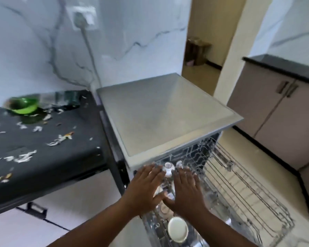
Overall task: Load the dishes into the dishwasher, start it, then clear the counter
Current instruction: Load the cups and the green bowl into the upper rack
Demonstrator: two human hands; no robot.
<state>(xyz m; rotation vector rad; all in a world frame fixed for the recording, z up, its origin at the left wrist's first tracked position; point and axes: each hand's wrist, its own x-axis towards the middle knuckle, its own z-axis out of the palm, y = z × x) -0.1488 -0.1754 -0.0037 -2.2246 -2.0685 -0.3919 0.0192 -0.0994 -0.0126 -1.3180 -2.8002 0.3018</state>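
Forearms: two bare forearms enter from the bottom edge, nearest the lens, reaching forward over the pulled-out rack.
Left hand: left hand (146, 186) is flat, fingers straight and spread, palm down above the rack's near-left corner; it grips nothing.
Right hand: right hand (186, 188) is likewise flat and spread, thumb tip close to the left thumb; whether either palm touches the wire I cannot tell.
Rack: silver wire dish rack (239, 193) is drawn out of the grey box-shaped dishwasher (164, 111); the right-hand part looks unfilled.
Dishes loaded: round white ceramic cup (177, 229) sits upturned in the rack just below the hands; small white pieces (168, 169) show between the fingertips, blurred, shape uncertain.
Counter: black counter (43, 148) to the left of the machine is littered with white and orange scraps (61, 139); a bright green plastic bowl (23, 106) stands near the wall.
Power: grey cable (89, 50) runs up the marble wall to a white socket (83, 18).
Progress (judged): loading is partly done, a few items in. Left: the green bowl if it belongs in the load, pushing the rack in, closing the door, starting the cycle, then clearing the scraps.
Step in hand (judged): hands look set to push the rack inward or settle the dishes.
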